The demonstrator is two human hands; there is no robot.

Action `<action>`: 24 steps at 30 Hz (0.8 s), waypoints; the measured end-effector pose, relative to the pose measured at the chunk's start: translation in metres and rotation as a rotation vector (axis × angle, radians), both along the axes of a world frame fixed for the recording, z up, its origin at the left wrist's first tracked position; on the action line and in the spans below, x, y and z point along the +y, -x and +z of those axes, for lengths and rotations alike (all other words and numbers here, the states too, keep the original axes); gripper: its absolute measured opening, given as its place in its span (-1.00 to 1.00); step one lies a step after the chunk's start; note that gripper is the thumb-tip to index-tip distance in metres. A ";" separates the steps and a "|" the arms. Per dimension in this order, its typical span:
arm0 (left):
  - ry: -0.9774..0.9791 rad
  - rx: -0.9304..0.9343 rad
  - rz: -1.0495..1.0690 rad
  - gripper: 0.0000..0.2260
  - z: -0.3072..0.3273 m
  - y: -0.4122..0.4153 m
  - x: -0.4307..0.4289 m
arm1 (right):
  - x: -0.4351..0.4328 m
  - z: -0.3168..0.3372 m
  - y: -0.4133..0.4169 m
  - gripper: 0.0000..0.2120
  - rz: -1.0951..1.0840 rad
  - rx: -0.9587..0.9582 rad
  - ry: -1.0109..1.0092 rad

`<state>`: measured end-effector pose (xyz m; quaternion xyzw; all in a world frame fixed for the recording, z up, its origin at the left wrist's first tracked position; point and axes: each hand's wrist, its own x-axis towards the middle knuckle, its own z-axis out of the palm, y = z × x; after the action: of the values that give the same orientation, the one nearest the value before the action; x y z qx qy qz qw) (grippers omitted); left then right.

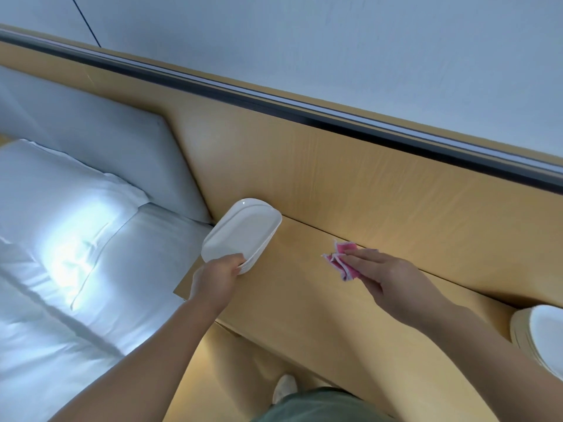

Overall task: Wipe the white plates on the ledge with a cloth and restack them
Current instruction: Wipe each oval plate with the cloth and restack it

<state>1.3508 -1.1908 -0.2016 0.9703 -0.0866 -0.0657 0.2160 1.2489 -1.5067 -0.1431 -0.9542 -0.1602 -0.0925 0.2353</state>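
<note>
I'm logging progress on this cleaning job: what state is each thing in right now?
oblong plates: stacked, at the ledge's left end.
left hand: grips the oblong plates' near end.
pink cloth: crumpled, lying on the ledge.
right hand: flat, fingers straight, on the pink cloth.
round plates: stacked on the ledge, untouched, partly out of frame.

Pale wall above a wooden headboard panel, white bed and pillow at left, glare on the sheets

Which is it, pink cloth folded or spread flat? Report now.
Bunched, not spread: the pink cloth lies in creased folds on the ledge, partly under the straight fingers of the right hand.
</note>
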 end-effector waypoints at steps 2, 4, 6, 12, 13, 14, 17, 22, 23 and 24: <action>0.008 0.044 -0.035 -0.72 -0.008 -0.006 0.005 | 0.006 -0.002 -0.003 -0.52 0.000 0.021 0.005; -0.052 0.094 -0.087 -0.70 -0.014 -0.012 0.007 | 0.013 -0.003 -0.005 -0.51 -0.002 0.046 0.022; -0.134 0.122 -0.138 -0.67 -0.018 -0.018 0.007 | 0.017 -0.005 -0.006 -0.50 -0.009 0.063 0.042; -0.198 0.161 -0.228 -0.65 -0.022 -0.029 0.007 | 0.020 -0.008 -0.006 -0.51 -0.032 0.063 0.056; -0.202 0.157 -0.235 -0.66 -0.022 -0.030 0.006 | 0.019 -0.008 -0.005 -0.51 -0.040 0.064 0.055; -0.211 0.149 -0.239 -0.68 -0.022 -0.032 0.004 | 0.017 -0.008 -0.004 -0.50 -0.048 0.068 0.054; -0.208 0.101 -0.227 -0.72 -0.019 -0.033 -0.003 | 0.007 -0.009 0.004 -0.51 -0.087 0.078 0.047; -0.090 0.031 -0.313 -0.71 -0.008 -0.024 -0.052 | -0.024 -0.011 0.032 -0.53 -0.183 0.075 0.013; -0.082 0.040 -0.360 -0.72 -0.006 -0.019 -0.069 | -0.033 -0.011 0.040 -0.54 -0.211 0.071 0.002; -0.079 0.049 -0.411 -0.72 -0.003 -0.013 -0.087 | -0.042 -0.010 0.049 -0.54 -0.242 0.063 -0.006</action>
<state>1.3640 -1.2779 -0.2045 0.9380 -0.2750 -0.1352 0.1621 1.2003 -1.5488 -0.1534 -0.9683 -0.0359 -0.0905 0.2301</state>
